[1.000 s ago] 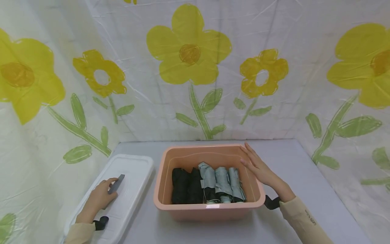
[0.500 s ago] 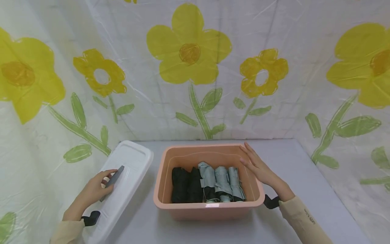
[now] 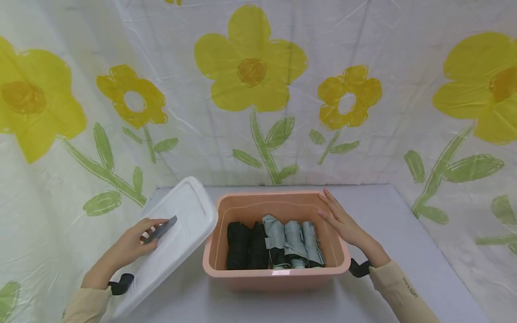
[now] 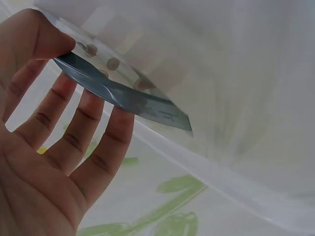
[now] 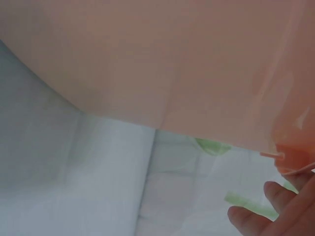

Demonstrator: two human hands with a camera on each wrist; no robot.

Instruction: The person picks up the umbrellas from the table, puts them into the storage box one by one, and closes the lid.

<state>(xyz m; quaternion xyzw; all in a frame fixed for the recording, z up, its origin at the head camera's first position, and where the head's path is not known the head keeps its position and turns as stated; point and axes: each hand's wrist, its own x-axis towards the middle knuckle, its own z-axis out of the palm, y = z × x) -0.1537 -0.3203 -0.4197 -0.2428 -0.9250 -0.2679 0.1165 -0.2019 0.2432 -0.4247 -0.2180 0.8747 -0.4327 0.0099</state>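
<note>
My left hand [image 3: 135,240] pinches the grey handle [image 3: 161,229] of a white lid [image 3: 194,215]. The lid is raised and tilted, its far corner beside the bin's left rim. In the left wrist view, thumb and fingers hold the handle [image 4: 108,91] from both sides. A pink plastic bin [image 3: 282,282] stands uncovered on the table. Inside it lie rolled-up folding umbrellas side by side: black ones [image 3: 239,246] on the left, pale grey-green ones [image 3: 296,237] on the right. My right hand [image 3: 343,222] rests at the bin's right rim with its fingers extended.
A pale grey table [image 3: 404,251] lies under the bin. Behind it and at both sides hangs a white curtain [image 3: 181,89] printed with yellow flowers.
My left hand has lifted the lid off the table, tilted it and brought it right to the bin's left rim. My right hand has stayed at the right rim.
</note>
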